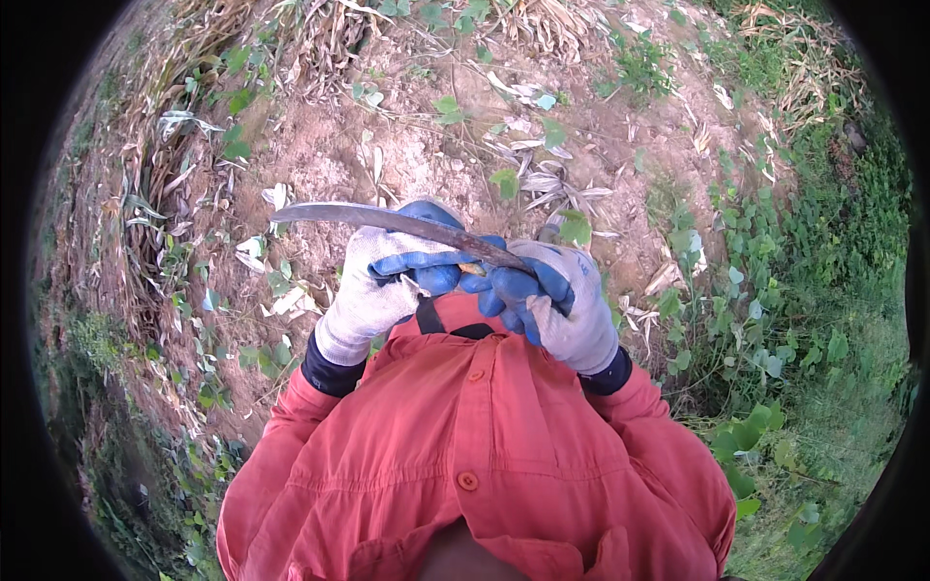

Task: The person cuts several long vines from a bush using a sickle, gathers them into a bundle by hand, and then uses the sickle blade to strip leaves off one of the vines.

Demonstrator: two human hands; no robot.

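Observation:
My right hand, in a white knit glove with blue coating, is closed around the base of a sickle. The sickle's curved metal blade reaches left across the top of my left hand, and its handle is hidden in my grip. My left hand, gloved alike, has its fingers curled in front of my chest. Between the fingertips of both hands a small yellowish object shows. Most of it is covered by the gloves, so its kind cannot be told.
Below is bare reddish soil strewn with dry corn husks. Dried corn stalks lie along the left. Green leafy vines cover the ground at right. My red button-up shirt fills the lower middle.

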